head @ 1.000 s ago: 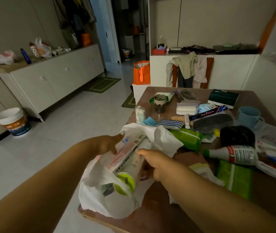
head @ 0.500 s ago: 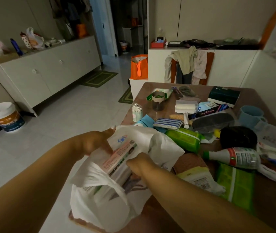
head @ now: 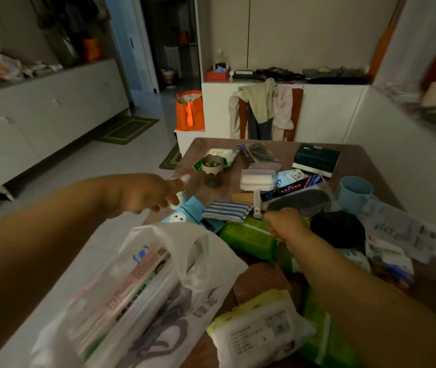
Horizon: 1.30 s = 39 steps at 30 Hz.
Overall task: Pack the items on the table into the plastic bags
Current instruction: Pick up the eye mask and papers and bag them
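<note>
plastic bag (head: 158, 288) on table | left hand (head: 142, 193) seemingly grips small container | right hand (head: 286, 223) pinches green pack (head: 248, 237)

No legible txt; print on box (head: 131, 285) in bag & wipes pack (head: 259, 333) label too blurred

head cam: single view | worn high, faces forward and down | close over brown wooden table (head: 355, 160) cluttered with items, both forearms reaching in | room behind at distance

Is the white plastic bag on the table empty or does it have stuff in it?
Not empty: the white plastic bag lies open-mouthed with a long printed box showing inside.
</note>
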Each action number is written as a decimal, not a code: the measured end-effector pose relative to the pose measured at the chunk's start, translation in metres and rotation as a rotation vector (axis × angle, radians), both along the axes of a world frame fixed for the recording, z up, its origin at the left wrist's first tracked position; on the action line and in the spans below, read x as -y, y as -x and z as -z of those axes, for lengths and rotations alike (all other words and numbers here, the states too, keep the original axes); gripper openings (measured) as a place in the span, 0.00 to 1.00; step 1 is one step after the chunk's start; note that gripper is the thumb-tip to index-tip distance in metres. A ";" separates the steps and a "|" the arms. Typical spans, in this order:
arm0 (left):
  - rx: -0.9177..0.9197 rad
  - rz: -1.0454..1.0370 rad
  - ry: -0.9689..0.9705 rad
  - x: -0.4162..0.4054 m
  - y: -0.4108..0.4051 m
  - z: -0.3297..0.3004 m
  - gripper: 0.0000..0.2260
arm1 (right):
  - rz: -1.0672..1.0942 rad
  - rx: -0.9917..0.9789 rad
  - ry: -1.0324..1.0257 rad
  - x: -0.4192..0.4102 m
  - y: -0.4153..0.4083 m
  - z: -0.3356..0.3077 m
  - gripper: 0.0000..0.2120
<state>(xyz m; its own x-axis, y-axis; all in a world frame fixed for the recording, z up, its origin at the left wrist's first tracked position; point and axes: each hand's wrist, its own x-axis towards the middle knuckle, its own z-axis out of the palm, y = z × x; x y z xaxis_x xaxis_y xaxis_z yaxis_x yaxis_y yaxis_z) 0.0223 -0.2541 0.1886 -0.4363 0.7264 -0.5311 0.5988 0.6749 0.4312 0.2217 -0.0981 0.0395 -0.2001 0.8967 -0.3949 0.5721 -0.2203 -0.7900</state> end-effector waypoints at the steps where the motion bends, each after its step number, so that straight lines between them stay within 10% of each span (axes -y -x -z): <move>1: 0.000 0.022 0.004 -0.015 -0.005 -0.001 0.19 | 0.004 0.011 0.007 -0.012 -0.003 0.003 0.13; 15: -0.112 0.195 -0.080 -0.189 -0.059 0.068 0.19 | -0.126 0.574 -0.437 -0.158 -0.011 0.010 0.33; 20: 0.023 0.210 -0.090 -0.224 -0.055 0.110 0.18 | -0.122 0.871 -0.296 -0.189 -0.016 0.022 0.40; 27: -0.013 0.257 -0.157 -0.251 -0.044 0.143 0.16 | -0.109 0.783 -0.384 -0.198 -0.010 0.005 0.18; 32: 0.077 0.320 -0.460 -0.262 -0.051 0.134 0.39 | -0.569 0.640 -0.523 -0.192 -0.001 -0.065 0.11; 39: 0.429 0.007 -0.674 -0.270 -0.044 0.140 0.09 | -0.488 0.146 -0.672 -0.236 0.019 -0.099 0.14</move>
<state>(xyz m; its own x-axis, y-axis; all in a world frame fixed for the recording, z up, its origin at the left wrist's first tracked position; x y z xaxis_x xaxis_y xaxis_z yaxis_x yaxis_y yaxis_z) 0.0659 0.0156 0.0483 -0.2876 0.9528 -0.0976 0.2913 0.1841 0.9387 0.2025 0.1378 0.1382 -0.6143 0.7765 0.1403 0.5876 0.5688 -0.5755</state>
